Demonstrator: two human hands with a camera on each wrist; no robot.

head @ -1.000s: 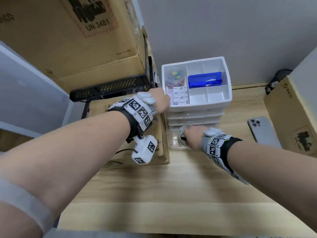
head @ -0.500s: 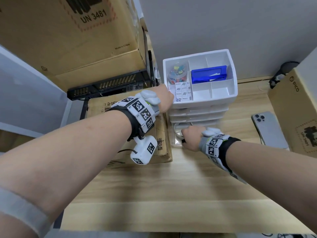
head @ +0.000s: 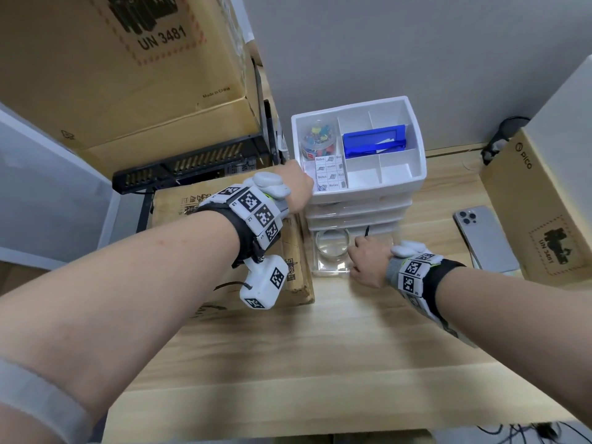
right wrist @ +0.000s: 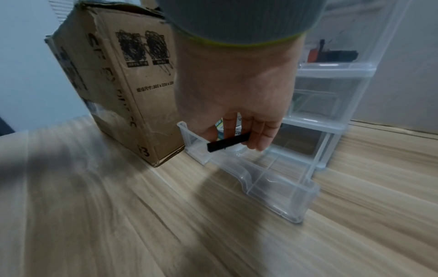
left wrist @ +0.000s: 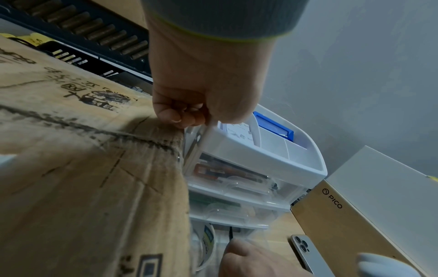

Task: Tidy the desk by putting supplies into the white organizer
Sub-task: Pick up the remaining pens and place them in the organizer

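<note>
The white organizer stands at the back of the desk, its clear bottom drawer pulled out. A roll of clear tape lies in that drawer. My right hand hovers over the drawer and pinches a thin black stick, whose tip pokes up past the fingers. My left hand grips the organizer's top left corner, fingers curled round the rim. The top tray holds a jar of coloured clips, a blue box and note pads.
A small cardboard box stands tight against the organizer's left side. A phone lies on the desk to the right, next to a PICO carton. A black device and a large carton sit at the back left.
My right hand has shifted to the right over the open drawer, uncovering the tape roll. The left hand stays on the organizer's corner.
</note>
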